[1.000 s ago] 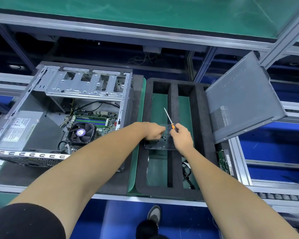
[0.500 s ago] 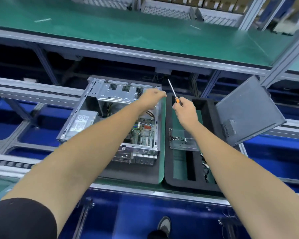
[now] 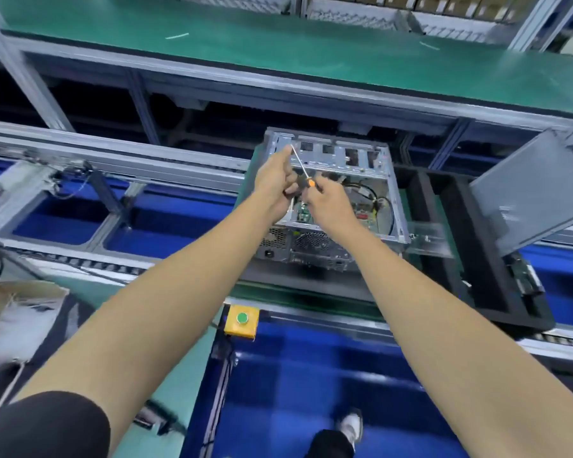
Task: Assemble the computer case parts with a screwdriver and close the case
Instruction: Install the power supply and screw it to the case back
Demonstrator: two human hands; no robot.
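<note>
The screwdriver [image 3: 301, 170] lies over the open computer case [image 3: 328, 200], its thin metal shaft slanting up and to the left from an orange collar and dark handle, so its long axis runs from your right hand toward the case's far left corner. The tip sits at the drive cage [image 3: 338, 157], just beside your left fingertips; whether a screw is there is too small to tell. Your right hand [image 3: 328, 203] curls around the handle, nearer to you than the tip. Your left hand [image 3: 275, 180] is the nearer one to the tip, fingers curled and pinched close around the shaft or something at its end; which, you cannot tell. The case rests on a dark foam pad on the green conveyor bench [image 3: 311, 54]. To its right sits a black foam tray [image 3: 460, 259], and beyond it the grey side panel [image 3: 530, 190] leans tilted, still off the case.
</note>
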